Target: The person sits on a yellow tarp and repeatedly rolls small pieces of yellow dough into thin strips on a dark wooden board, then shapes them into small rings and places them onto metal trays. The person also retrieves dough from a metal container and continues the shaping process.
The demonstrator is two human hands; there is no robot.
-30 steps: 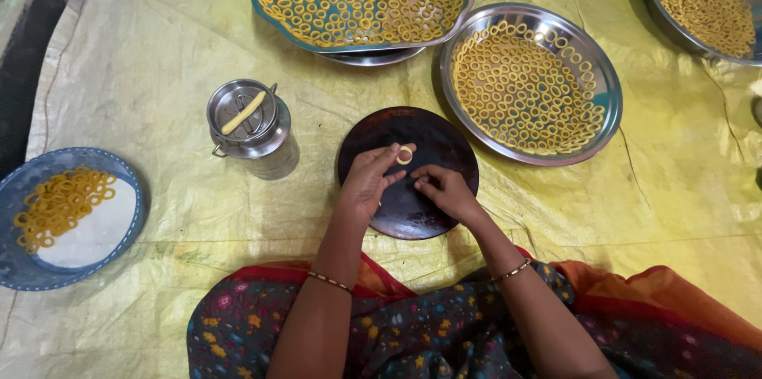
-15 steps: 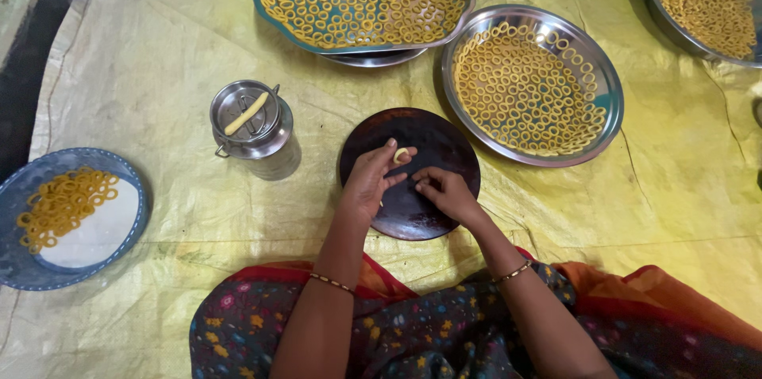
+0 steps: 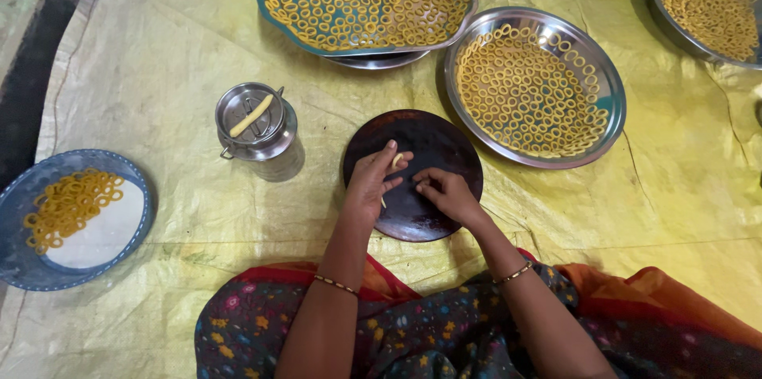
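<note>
Head view: my left hand (image 3: pixel 371 180) pinches a small pale-yellow curl of soft dough (image 3: pixel 397 161) between thumb and fingertips, over the dark round wooden board (image 3: pixel 432 137). My right hand (image 3: pixel 448 192) rests on the board, fingers curled shut; whether it grips anything, cannot tell. Just beside: shiny steel round tray (image 3: pixel 607 121) packed with matte yellow dough rings. Small steel lidded pot (image 3: pixel 255 121) left, on crinkled yellow plastic sheet (image 3: pixel 159 61).

Ring-filled steel tray (image 3: pixel 611 101) — lidded tin (image 3: pixel 255 123)
</note>
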